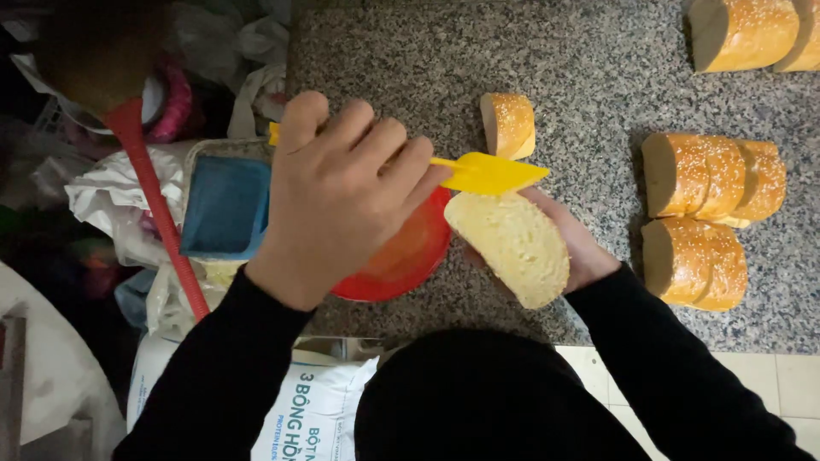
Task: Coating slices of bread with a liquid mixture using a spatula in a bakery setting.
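The left hand (342, 192) is curling its fingers around the handle of a yellow plastic spreading knife (489, 173), and the blade is pointing out over the top edge of a bread slice (510, 246). The right hand (574, 248) is cupping that slice from below, its white crumb face turned up, fingers wrapped under the crust. The slice is hovering just right of a red round container (401, 256), which is sitting on the speckled granite surface (598, 60) and is mostly hidden under the left hand; I cannot tell what is inside it.

Left of the red container, off the edge of the surface, a blue rectangular tub (226, 207) is resting in a clear tray; its contents are not showing. A red broom handle (158, 196) is slanting past it over crumpled white bags.

Up and right of the red container, one sesame-crusted bread end (508, 125) is standing alone. Well to the right, a group of cut sesame loaf pieces (705, 218) is lying together, with more loaf pieces (752, 32) at the far corner.

As a judgement: the soft slice is being held unsupported, so firm pressure from the knife could tear the crumb or tip the slice out of the palm. Anything on the blade could also drip onto the surface, since the knife is sitting beyond the container's rim.
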